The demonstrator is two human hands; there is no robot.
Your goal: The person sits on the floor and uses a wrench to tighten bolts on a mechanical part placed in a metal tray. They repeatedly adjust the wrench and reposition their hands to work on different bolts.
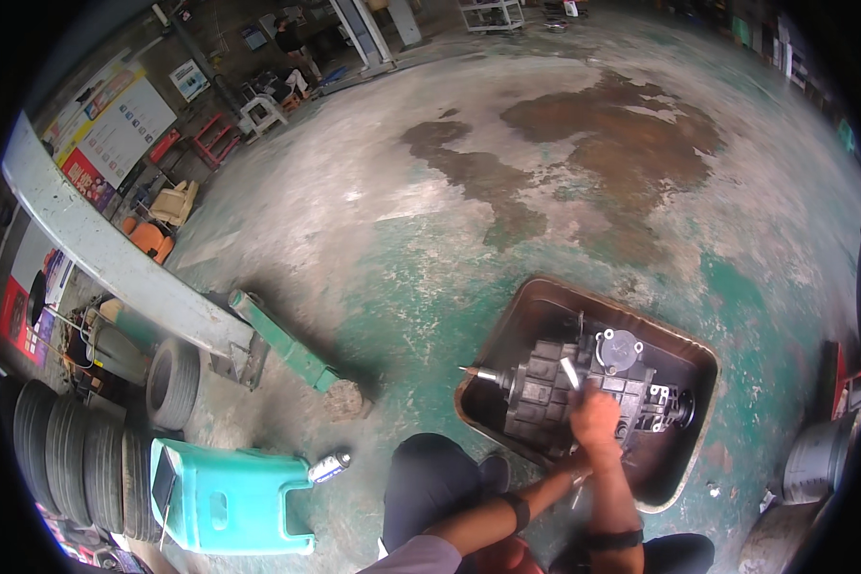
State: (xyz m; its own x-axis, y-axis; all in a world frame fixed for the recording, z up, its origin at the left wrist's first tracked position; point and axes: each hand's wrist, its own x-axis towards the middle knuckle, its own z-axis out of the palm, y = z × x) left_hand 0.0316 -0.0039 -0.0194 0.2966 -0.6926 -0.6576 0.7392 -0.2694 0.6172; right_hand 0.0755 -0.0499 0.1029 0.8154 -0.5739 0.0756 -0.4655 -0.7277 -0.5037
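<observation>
A teal plastic stool (234, 497) is lying tipped on the stained concrete floor (545, 172), with a spray can (328, 467) resting just beside it. Tyres (77, 450) are standing stacked at the left, near a green lift arm (282, 342).

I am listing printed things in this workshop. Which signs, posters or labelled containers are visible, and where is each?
Large poster: far left wall, white with coloured blocks.
Small sign: right of it, white and blue.
Red poster: left edge, partly hidden.
Spray can: lying on floor beside green stool, silver.
</observation>
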